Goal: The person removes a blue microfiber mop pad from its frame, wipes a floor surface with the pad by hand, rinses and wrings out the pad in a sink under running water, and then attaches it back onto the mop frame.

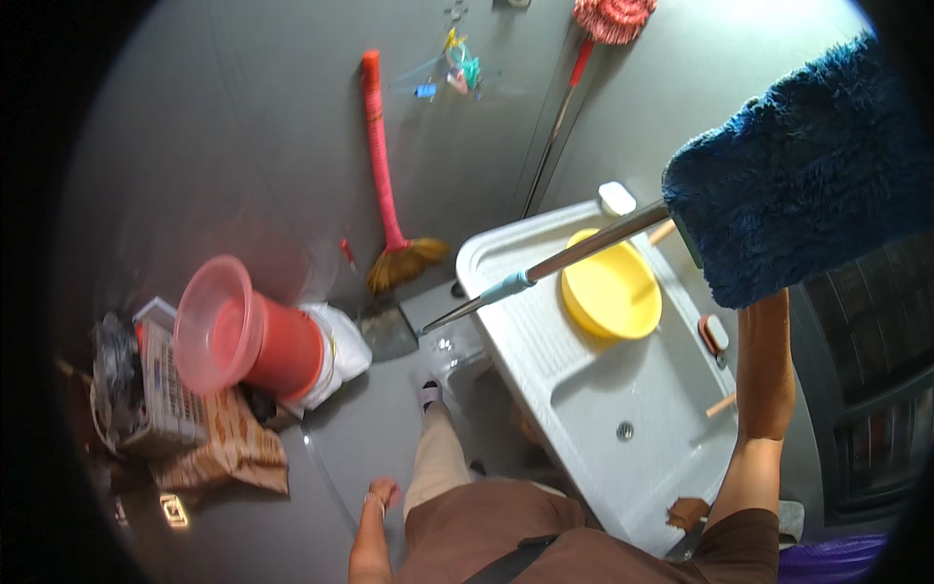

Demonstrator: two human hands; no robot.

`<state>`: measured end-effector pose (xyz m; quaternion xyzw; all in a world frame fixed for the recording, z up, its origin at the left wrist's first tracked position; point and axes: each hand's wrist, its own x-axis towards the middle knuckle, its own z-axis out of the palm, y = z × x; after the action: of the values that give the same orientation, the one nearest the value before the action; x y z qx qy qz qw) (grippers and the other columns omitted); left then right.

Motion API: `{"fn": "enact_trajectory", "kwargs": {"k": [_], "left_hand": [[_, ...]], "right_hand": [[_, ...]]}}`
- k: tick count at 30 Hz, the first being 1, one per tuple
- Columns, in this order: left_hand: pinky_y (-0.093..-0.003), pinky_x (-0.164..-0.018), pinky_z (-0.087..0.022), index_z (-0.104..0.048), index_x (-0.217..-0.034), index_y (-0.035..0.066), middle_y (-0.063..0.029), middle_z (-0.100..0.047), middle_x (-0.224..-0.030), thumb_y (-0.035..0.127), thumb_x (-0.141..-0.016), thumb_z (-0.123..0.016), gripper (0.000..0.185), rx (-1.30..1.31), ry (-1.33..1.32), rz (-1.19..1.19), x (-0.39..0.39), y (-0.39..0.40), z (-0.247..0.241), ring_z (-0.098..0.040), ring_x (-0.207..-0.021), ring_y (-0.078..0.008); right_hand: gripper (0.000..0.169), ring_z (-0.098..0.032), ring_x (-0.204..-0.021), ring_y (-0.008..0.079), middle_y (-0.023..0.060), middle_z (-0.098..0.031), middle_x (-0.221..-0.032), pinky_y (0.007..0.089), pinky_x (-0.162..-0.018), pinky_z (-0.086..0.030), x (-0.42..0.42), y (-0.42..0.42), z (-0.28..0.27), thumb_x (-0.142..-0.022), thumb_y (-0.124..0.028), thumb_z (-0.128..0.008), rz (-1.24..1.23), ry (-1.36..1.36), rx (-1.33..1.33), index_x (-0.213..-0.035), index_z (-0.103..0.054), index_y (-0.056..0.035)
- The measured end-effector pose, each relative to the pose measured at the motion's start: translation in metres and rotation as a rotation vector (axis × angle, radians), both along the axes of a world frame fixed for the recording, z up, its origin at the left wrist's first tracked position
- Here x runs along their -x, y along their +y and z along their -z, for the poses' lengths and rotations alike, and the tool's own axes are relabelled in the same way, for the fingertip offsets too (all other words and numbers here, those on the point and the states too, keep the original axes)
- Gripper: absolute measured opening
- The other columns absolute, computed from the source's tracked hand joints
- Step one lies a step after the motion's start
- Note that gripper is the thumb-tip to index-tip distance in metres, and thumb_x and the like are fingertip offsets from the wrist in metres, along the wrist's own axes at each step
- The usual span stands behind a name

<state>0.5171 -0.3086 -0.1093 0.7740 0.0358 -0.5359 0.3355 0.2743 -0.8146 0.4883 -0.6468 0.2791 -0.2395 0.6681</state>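
A blue plush flat mop head [795, 175] fills the upper right, close to the camera. Its metal pole [595, 248], with a light blue collar, slants down to the floor by a dustpan [388, 334]. My right forearm [762, 372] reaches up behind the mop head, which hides the hand; whether it grips the mop does not show. My left hand [384, 490] hangs low at my side, a bracelet on its wrist. It is blurred, with no object visible in it. Below the pole, a yellow basin [611, 285] rests on the ribbed part of a pale washboard sink [635, 390].
A pink-handled broom [379, 146] stands against the wall, and a red mop [615, 18] leans upright behind the sink. At left are a red bucket [288, 347] with a pink basin [219, 325], a plastic basket [171, 379] and a brown paper bag [233, 445].
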Motion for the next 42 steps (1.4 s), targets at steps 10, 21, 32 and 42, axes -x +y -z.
{"fn": "enact_trajectory", "kwargs": {"k": [10, 21, 32, 42], "left_hand": [[-0.0416, -0.055, -0.053, -0.056, -0.090, 0.002, -0.0152, -0.062, -0.082, 0.013, -0.084, -0.048, 0.015, -0.222, 0.149, 0.124, -0.100, -0.093, -0.009, -0.063, -0.068, -0.0281], [-0.0404, -0.057, -0.053, -0.049, -0.103, 0.004, -0.0148, -0.061, -0.089, 0.017, -0.087, -0.047, 0.021, 0.001, 0.199, -0.162, -0.283, -0.261, 0.020, -0.063, -0.068, -0.0286], [-0.0324, -0.047, -0.046, -0.054, -0.091, 0.008, -0.0076, -0.058, -0.071, 0.018, -0.084, -0.051, 0.013, -0.018, 0.331, -0.122, -0.267, -0.297, 0.038, -0.055, -0.056, -0.0189], [-0.0335, -0.044, -0.048, -0.052, -0.095, 0.006, -0.0090, -0.058, -0.071, 0.014, -0.085, -0.047, 0.014, -0.125, 0.254, -0.055, -0.278, -0.307, -0.002, -0.055, -0.052, -0.0192]], "right_hand": [[0.026, -0.059, -0.082, 0.0175, 0.0108, -0.059, -0.098, 0.0320, -0.068, -0.052, -0.124, -0.179, -0.067, -0.087, -0.029, -0.054, 0.173, -0.004, 0.127, -0.097, -0.057, -0.0050], [0.027, -0.059, -0.081, 0.0175, 0.0108, -0.059, -0.098, 0.0320, -0.068, -0.052, -0.205, -0.310, 0.025, -0.087, -0.030, -0.054, 0.295, 0.093, -0.063, -0.096, -0.057, -0.0051], [0.028, -0.059, -0.081, 0.0176, 0.0109, -0.059, -0.098, 0.0319, -0.067, -0.052, -0.205, -0.392, 0.122, -0.087, -0.031, -0.054, 0.371, 0.128, -0.195, -0.096, -0.057, -0.0053], [0.028, -0.059, -0.080, 0.0176, 0.0109, -0.059, -0.098, 0.0319, -0.067, -0.051, -0.252, -0.448, 0.168, -0.087, -0.032, -0.054, 0.309, 0.084, -0.239, -0.096, -0.057, -0.0054]]}}
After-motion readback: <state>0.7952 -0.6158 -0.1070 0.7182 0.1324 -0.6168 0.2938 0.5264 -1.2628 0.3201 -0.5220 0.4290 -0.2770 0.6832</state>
